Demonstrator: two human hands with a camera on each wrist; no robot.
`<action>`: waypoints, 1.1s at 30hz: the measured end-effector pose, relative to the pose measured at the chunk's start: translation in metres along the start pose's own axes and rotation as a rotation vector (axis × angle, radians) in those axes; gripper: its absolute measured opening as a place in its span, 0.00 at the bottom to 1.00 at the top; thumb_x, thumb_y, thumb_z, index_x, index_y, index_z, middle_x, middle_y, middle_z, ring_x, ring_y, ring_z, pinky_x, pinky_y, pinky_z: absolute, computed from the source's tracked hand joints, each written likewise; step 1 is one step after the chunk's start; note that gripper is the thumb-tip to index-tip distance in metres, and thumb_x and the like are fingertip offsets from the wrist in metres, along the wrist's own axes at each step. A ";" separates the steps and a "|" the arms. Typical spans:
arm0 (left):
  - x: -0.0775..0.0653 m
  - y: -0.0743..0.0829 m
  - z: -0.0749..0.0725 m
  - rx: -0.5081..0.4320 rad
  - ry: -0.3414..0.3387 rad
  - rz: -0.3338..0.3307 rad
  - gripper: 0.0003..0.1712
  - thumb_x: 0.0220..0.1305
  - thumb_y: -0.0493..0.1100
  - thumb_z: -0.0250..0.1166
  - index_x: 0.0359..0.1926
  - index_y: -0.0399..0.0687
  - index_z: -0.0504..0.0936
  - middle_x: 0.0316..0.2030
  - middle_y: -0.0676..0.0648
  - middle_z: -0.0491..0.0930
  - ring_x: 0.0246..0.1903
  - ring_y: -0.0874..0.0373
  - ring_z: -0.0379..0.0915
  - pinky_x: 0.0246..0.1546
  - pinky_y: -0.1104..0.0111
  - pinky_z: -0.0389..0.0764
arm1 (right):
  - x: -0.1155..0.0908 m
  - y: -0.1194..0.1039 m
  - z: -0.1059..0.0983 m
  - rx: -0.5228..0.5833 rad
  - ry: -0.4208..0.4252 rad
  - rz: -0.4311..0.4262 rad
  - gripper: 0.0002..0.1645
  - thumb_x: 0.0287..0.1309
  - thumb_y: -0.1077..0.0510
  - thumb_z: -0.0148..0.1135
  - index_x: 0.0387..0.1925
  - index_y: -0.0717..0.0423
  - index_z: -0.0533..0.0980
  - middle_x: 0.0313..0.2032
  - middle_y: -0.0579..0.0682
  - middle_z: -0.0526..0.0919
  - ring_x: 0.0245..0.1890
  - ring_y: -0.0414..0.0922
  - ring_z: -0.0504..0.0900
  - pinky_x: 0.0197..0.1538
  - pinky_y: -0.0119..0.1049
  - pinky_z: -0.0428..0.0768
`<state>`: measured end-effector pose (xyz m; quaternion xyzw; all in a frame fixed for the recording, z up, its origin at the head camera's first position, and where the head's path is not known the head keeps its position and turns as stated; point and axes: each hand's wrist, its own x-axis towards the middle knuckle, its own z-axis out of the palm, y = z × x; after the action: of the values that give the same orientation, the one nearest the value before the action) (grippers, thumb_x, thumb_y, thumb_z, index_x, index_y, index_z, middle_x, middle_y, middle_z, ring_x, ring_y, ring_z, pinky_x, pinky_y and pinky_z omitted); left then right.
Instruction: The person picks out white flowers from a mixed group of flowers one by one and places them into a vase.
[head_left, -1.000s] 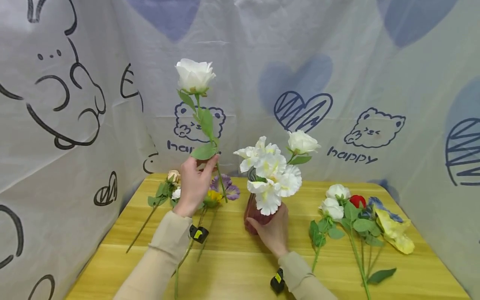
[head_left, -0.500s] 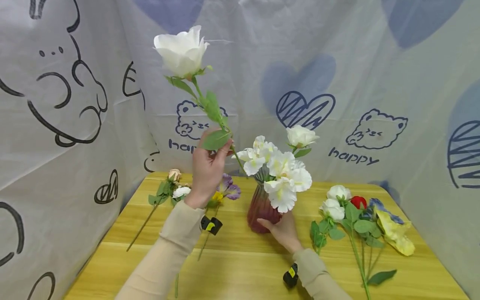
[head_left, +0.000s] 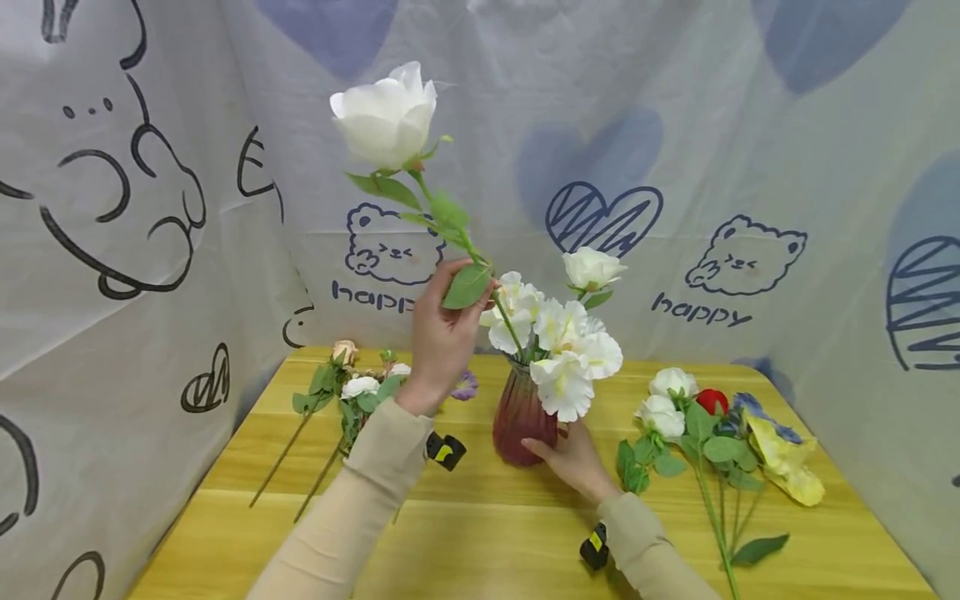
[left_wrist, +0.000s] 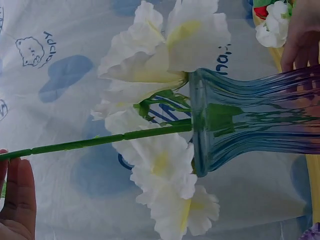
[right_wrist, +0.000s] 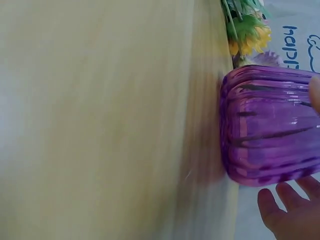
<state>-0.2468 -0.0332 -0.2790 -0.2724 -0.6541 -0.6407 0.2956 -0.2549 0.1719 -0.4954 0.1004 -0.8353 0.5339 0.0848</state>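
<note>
My left hand (head_left: 446,346) pinches the stem of a large white rose (head_left: 386,123), tilted with its bloom up and to the left. In the left wrist view its green stem (left_wrist: 95,143) runs from the fingertips to the mouth of a ribbed glass vase (left_wrist: 235,120). Pinkish purple toward its base, the vase (head_left: 517,421) stands on the table. My right hand (head_left: 576,462) holds it low on the right, thumb in front. White ruffled flowers (head_left: 566,358) and a smaller white rose (head_left: 592,268) rise from the vase.
On the wooden table (head_left: 480,542), a peach rose (head_left: 345,352), white blooms (head_left: 360,387) and a purple flower (head_left: 465,385) lie left. White roses (head_left: 663,415), a red flower (head_left: 712,402) and a yellow flower (head_left: 783,462) lie right. A printed curtain (head_left: 480,167) surrounds the table.
My left hand has moved right with the white rose, bringing its stem to the vase mouth. The vase has become more upright, and my right hand has shifted to its right side.
</note>
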 end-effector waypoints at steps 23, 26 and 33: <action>-0.022 -0.043 0.030 0.522 -0.219 -0.029 0.14 0.72 0.35 0.56 0.55 0.43 0.81 0.45 0.40 0.89 0.43 0.47 0.88 0.47 0.55 0.88 | -0.034 0.001 -0.032 0.024 0.088 0.075 0.42 0.58 0.54 0.73 0.69 0.54 0.63 0.59 0.60 0.77 0.60 0.58 0.78 0.63 0.57 0.80; -0.024 -0.046 0.032 0.604 -0.260 -0.056 0.14 0.71 0.36 0.57 0.55 0.45 0.81 0.45 0.40 0.89 0.41 0.44 0.88 0.47 0.52 0.87 | -0.035 0.002 -0.033 0.003 0.082 0.089 0.41 0.58 0.52 0.73 0.69 0.53 0.63 0.59 0.61 0.77 0.59 0.58 0.78 0.62 0.56 0.80; -0.026 -0.050 0.037 0.756 -0.377 -0.106 0.23 0.59 0.31 0.62 0.56 0.45 0.81 0.41 0.42 0.88 0.39 0.43 0.85 0.41 0.54 0.86 | -0.037 0.006 -0.033 -0.017 0.079 0.090 0.40 0.58 0.53 0.73 0.68 0.53 0.64 0.57 0.61 0.78 0.58 0.57 0.79 0.60 0.55 0.82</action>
<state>-0.2673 0.0024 -0.3315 -0.2230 -0.8989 -0.3090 0.2165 -0.2199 0.2069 -0.4958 0.0408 -0.8394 0.5337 0.0945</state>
